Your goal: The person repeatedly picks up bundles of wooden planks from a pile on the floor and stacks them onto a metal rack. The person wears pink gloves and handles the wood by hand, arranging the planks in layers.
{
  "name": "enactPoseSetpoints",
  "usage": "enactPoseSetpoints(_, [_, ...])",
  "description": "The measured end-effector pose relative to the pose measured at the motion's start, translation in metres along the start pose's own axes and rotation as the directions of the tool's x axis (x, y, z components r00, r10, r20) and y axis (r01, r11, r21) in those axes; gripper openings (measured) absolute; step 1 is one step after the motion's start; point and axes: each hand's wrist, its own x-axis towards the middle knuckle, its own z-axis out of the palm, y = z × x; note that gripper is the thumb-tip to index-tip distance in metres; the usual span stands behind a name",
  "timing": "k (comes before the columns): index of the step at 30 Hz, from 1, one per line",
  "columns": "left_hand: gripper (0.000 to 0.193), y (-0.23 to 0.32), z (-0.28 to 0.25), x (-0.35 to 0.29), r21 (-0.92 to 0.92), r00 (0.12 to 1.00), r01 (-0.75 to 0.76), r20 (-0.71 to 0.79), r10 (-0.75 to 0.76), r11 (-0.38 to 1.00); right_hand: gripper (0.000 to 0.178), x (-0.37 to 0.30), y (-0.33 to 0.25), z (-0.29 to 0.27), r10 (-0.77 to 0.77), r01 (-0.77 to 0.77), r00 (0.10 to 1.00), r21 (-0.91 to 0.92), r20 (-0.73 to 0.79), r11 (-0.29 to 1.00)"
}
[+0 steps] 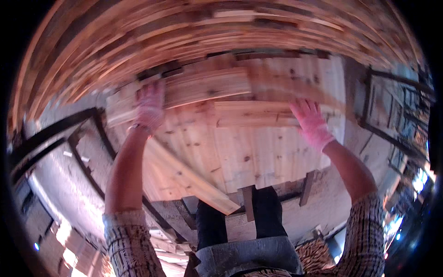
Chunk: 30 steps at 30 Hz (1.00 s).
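Observation:
A pink work glove covers my left hand (151,105), which lies with fingers stretched over a long wooden board (203,87) at the far left of the work surface. My right hand (312,121), gloved the same way, rests with fingers spread on the right end of a shorter board (254,114). This second board lies nearer to me and to the right of the first. Both sit on a wide surface of pale, knotty planks (244,152). A narrow board (189,173) lies slantwise at the near left, its end jutting past the front edge.
Stacked lumber (221,27) rises along the far side, blurred. Dark metal frames stand at the left (55,131) and the right (392,111). Dark bars (248,203) stick out under the near edge, close to my legs (267,212).

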Motion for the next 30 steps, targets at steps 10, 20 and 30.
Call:
enactPoseSetpoints(10, [0.113,0.000,0.005,0.009,0.021,0.991,0.127,0.042,-0.128,0.992,0.096,0.034,0.138,-0.010,0.033,-0.049,0.995,-0.176,-0.092,0.983])
enactPoseSetpoints(20, [0.084,-0.006,0.014,0.022,0.070,0.978,0.198,-0.083,-0.192,0.978,0.103,0.102,0.136,-0.011,0.068,-0.074,0.997,-0.145,-0.048,0.987])
enactPoseSetpoints(30, [0.110,0.069,0.027,-0.144,-0.464,0.673,0.685,0.110,-0.731,0.561,0.080,0.049,-0.093,0.036,0.183,-0.134,0.958,0.222,-0.221,0.966])
